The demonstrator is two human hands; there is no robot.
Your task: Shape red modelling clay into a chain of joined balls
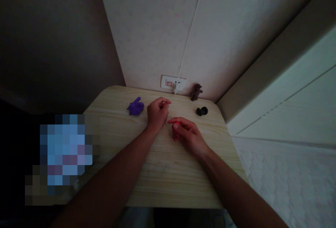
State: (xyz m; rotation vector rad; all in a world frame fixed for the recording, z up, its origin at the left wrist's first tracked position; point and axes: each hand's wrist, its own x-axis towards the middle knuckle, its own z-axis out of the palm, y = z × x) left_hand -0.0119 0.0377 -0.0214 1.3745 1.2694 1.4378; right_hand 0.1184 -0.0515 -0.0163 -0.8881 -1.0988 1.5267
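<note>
My right hand point(191, 134) is closed on a small red lump point(175, 136), pinched between thumb and fingers just above the wooden table. It looks like modelling clay, and the fingers cover part of it. To its left and a little farther back, my left hand point(158, 113) is curled, with the index finger pointing right. Whatever its fingers hold, if anything, is hidden. Left of that hand lies a purple clay-like figure point(135, 107) with a piece sticking up. A dark brown figure point(195, 92) stands at the back right, and a black two-lobed lump point(202, 111) lies in front of it.
The pale wooden table point(157, 172) has rounded far corners and meets the wall. A white wall socket point(168, 82) with a plug and cable sits behind it. A blurred-out bright patch point(65, 151) is at the left, and a white quilted surface point(286, 179) at the right.
</note>
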